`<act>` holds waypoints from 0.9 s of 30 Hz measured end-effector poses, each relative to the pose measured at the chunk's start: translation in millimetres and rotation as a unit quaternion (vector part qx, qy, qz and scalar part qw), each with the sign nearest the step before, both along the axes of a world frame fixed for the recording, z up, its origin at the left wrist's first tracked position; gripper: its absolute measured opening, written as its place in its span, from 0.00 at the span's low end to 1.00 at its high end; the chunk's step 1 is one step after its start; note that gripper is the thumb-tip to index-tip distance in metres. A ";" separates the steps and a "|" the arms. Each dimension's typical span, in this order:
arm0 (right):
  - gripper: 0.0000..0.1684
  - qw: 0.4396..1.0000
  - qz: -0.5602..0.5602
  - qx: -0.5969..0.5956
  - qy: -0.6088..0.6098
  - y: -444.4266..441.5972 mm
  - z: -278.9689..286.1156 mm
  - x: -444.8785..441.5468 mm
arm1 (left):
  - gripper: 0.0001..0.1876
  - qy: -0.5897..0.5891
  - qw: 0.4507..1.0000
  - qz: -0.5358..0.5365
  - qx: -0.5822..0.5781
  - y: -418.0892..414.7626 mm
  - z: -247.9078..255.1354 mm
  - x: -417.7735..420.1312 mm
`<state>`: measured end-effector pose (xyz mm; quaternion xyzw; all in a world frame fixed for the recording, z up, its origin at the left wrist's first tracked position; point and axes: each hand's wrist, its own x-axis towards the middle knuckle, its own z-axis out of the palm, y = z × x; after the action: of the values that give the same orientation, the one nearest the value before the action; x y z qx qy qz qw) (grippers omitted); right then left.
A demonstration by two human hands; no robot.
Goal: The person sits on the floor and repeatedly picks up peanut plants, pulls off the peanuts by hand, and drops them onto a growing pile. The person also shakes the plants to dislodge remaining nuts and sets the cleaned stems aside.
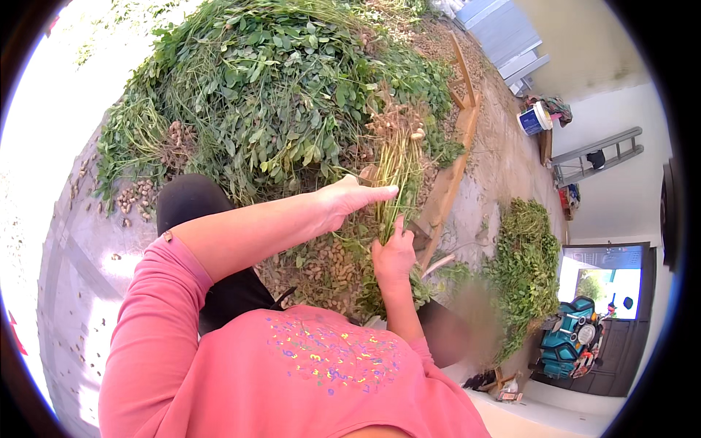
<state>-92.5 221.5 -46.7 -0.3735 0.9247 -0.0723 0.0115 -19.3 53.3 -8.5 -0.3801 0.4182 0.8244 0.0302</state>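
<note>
A bundle of uprooted peanut plants (398, 159) is held up in front of me, with its pale roots and a few pods at the top. My right hand (394, 254) grips the green stems low down. Higher up, my left hand (353, 200) is around the stems; its thumb lies across the front and its fingers are hidden behind. Below the hands, loose peanut pods (331, 268) lie among leaves between my knees. Just beyond the bundle rises a large heap of leafy peanut plants (263, 87).
A wooden plank frame (457, 159) runs along the right of the heap. Farther right are a second plant pile (520, 274), a white-and-blue bucket (534, 119), a metal ladder (597, 156) and a teal vehicle (569, 339). Scattered pods (137, 197) lie on the left floor.
</note>
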 end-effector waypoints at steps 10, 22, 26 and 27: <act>0.62 0.910 0.125 -0.329 -0.220 -43.2 75.0 13.0 | 0.25 0.274 0.923 0.236 0.133 -26.8 -12.4 2.7; 0.51 0.671 0.155 -0.267 -0.674 -43.7 19.3 7.4 | 0.17 0.288 0.905 0.089 0.299 -21.7 -9.4 17.9; 0.37 0.845 0.068 -0.314 -0.427 -33.2 44.0 -14.2 | 0.23 0.269 0.942 0.151 0.131 -34.5 -11.6 3.7; 0.39 0.877 0.063 -0.341 -0.333 -28.5 65.9 -32.2 | 0.22 0.213 0.949 0.181 0.144 -45.1 -18.5 5.0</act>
<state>-124.8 193.0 19.2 -0.3655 0.7588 -0.5027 0.1948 -14.4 8.2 -27.1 -0.2562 0.2162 0.9293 -0.1547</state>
